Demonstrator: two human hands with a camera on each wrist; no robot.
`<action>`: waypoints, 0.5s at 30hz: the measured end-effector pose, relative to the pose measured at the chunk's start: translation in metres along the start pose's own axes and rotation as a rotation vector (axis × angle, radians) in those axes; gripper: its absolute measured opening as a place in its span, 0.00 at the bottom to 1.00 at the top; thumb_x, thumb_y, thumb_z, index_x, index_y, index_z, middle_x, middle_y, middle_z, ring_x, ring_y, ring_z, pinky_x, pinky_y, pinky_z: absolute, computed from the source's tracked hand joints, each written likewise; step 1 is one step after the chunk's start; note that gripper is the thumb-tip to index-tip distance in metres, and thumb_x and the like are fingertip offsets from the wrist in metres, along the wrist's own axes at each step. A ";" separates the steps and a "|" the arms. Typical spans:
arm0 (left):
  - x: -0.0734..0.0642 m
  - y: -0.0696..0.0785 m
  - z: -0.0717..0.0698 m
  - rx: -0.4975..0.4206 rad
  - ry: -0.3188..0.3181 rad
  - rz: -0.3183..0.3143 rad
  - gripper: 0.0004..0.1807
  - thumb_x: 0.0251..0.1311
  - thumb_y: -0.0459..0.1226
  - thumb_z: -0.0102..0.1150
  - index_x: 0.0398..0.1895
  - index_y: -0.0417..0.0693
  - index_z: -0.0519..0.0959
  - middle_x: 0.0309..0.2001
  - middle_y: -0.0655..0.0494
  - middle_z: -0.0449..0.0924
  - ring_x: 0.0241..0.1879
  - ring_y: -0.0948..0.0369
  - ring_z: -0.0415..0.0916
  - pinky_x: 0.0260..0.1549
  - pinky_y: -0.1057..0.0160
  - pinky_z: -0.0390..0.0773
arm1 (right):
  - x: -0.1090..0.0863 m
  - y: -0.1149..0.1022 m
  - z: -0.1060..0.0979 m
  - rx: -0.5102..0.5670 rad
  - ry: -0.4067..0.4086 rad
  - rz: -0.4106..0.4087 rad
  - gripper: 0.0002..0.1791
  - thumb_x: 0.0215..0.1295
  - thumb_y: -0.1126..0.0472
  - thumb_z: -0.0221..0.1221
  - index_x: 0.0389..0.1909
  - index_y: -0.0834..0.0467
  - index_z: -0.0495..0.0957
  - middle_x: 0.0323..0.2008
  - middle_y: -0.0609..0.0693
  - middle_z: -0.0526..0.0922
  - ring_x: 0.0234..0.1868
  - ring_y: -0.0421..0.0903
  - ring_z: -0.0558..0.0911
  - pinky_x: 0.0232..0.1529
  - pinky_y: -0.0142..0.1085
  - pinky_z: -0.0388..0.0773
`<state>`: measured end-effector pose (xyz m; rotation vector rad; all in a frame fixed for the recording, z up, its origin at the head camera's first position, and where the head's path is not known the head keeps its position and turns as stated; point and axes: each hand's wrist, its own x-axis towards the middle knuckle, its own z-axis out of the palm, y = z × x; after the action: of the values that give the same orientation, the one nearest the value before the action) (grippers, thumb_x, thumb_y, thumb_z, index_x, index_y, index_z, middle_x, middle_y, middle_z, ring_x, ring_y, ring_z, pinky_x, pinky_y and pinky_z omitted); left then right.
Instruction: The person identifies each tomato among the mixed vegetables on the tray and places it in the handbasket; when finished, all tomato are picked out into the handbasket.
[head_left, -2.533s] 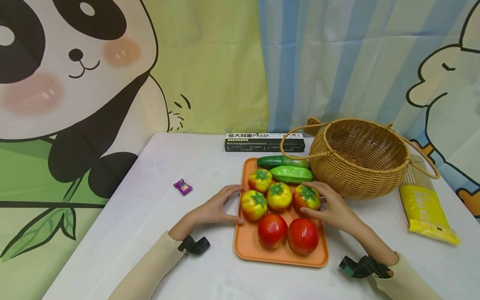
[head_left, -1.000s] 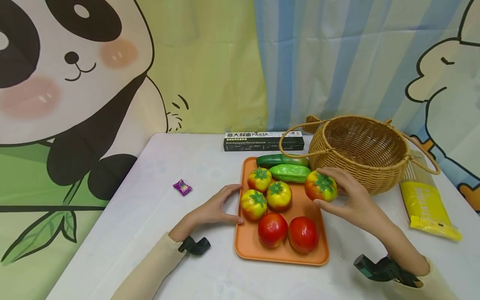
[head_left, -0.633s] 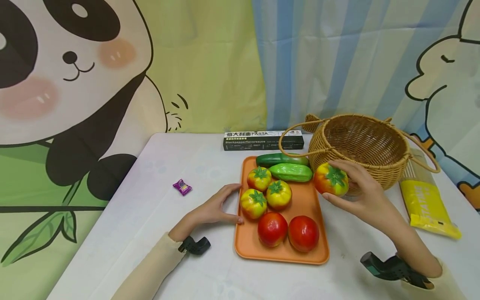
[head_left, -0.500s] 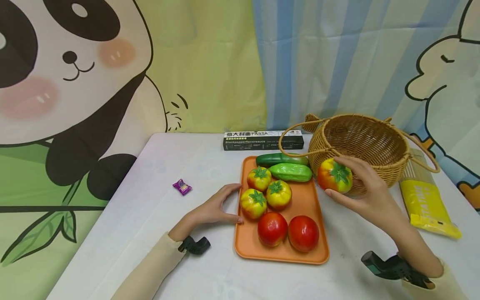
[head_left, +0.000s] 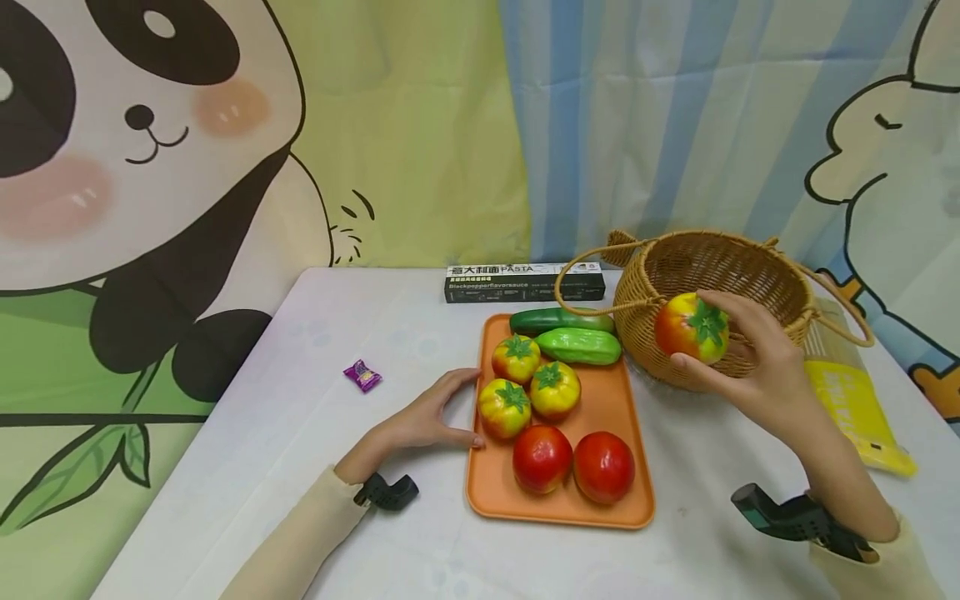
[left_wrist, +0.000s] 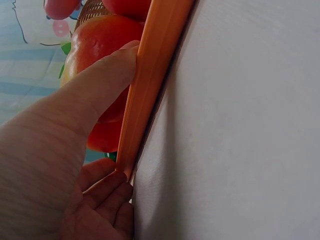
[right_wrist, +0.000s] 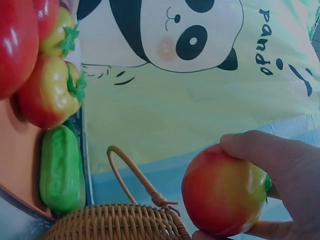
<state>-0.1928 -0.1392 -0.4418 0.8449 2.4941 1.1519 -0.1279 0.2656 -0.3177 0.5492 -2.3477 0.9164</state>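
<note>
My right hand [head_left: 765, 367] holds a red-and-yellow toy tomato [head_left: 686, 329] with a green leafy top, pinched between thumb and fingers. In the head view the tomato overlaps the front of the wicker basket [head_left: 645, 333]; the right wrist view has it beside the basket's handle. On the orange tray [head_left: 562, 510] lie several yellow-and-red tomatoes [head_left: 555, 390], two plain red ones [head_left: 603, 468], a light green cucumber [head_left: 577, 346] and a dark green one [head_left: 558, 321]. My left hand [head_left: 420, 417] rests at the tray's left edge, thumb and fingers spread and touching the rim.
Behind the tray stands a black pasta box [head_left: 523, 285]. A purple wrapped candy [head_left: 363, 376] lies to the left on the white table. A yellow pasta bag [head_left: 855, 408] is right of the basket, partly hidden by my right arm.
My right hand has lifted the tomato off the tray and carried it right and up to the basket's front. The left hand has stayed at the tray's edge.
</note>
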 end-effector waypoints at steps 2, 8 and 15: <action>0.000 -0.001 0.000 -0.001 -0.002 0.013 0.55 0.44 0.48 0.78 0.74 0.48 0.57 0.73 0.52 0.56 0.73 0.55 0.52 0.72 0.52 0.53 | 0.002 0.002 -0.001 0.017 0.007 0.019 0.46 0.41 0.74 0.75 0.65 0.59 0.70 0.60 0.48 0.72 0.58 0.28 0.65 0.52 0.12 0.64; -0.001 0.000 0.001 -0.005 0.007 0.017 0.54 0.44 0.49 0.78 0.74 0.48 0.58 0.73 0.52 0.56 0.73 0.55 0.53 0.72 0.51 0.53 | 0.010 0.009 0.000 -0.004 0.023 0.094 0.43 0.48 0.68 0.74 0.67 0.56 0.68 0.59 0.59 0.72 0.54 0.24 0.65 0.47 0.09 0.61; -0.001 0.002 0.000 -0.015 0.007 0.000 0.55 0.44 0.49 0.78 0.74 0.48 0.57 0.73 0.52 0.56 0.73 0.55 0.52 0.72 0.51 0.53 | 0.020 0.016 -0.003 0.056 0.051 0.180 0.40 0.52 0.68 0.71 0.68 0.57 0.68 0.56 0.60 0.69 0.45 0.19 0.69 0.36 0.09 0.69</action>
<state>-0.1912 -0.1384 -0.4401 0.8385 2.4880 1.1741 -0.1503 0.2751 -0.3112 0.3358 -2.3593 1.0670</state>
